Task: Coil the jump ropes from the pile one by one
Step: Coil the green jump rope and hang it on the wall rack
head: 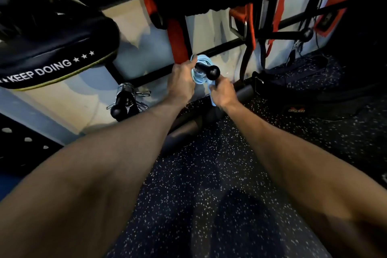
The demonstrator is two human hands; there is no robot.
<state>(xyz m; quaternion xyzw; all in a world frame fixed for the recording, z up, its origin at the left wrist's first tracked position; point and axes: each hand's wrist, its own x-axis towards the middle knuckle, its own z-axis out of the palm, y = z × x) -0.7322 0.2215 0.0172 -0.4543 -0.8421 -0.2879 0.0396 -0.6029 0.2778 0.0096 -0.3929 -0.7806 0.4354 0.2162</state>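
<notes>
The left hand (181,81) and right hand (223,94) grip a light blue coiled jump rope (201,61) mid-frame, over the dark speckled floor (209,174) beside a pale wall (134,27).

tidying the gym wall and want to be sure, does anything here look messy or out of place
Nothing clearly stands out. The blue rope is looped round a black peg, gripped by the left hand and right hand. A loose stretch of it hangs below the right hand, not yet wound in.
</notes>
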